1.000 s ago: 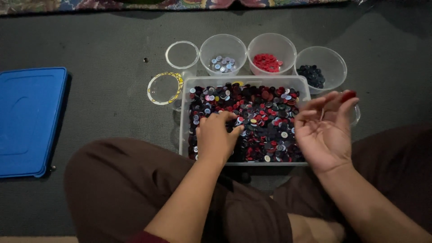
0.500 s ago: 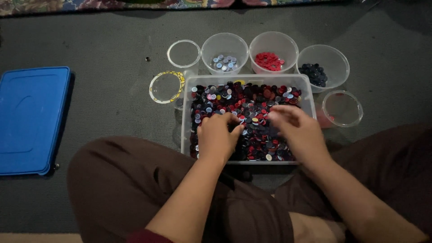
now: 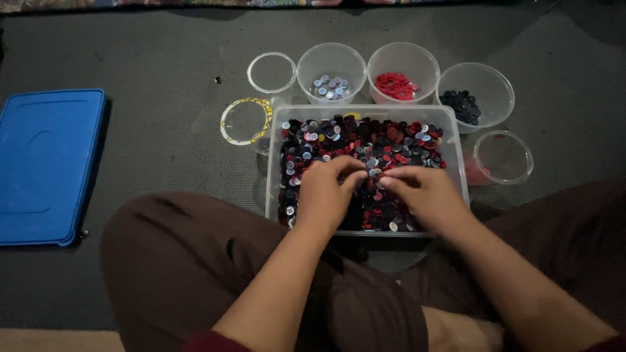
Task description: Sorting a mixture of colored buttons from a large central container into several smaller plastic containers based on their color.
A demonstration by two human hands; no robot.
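A clear rectangular tub point(image 3: 456, 140) on the grey floor holds a heap of mixed buttons point(image 3: 385, 140) in red, dark blue and pale colours. Both my hands rest palm-down inside it. My left hand point(image 3: 324, 195) lies over the left-middle of the heap, fingertips curled onto the buttons. My right hand point(image 3: 424, 197) lies beside it, and its fingertips meet the left fingertips over a pale button near the middle. Whether either hand pinches a button is hidden by the fingers.
Behind the tub stand three clear bowls: pale blue buttons point(image 3: 331, 86), red buttons point(image 3: 396, 85), dark buttons point(image 3: 462, 105). Two empty round lids point(image 3: 272, 72) point(image 3: 503, 156) and a yellow-rimmed one point(image 3: 244, 121) lie nearby. A blue lid point(image 3: 45, 163) lies far left. My knees flank the tub.
My right hand came down from beside the tub's right edge into the buttons, then slid left to meet the left hand. The left hand stayed on the heap.
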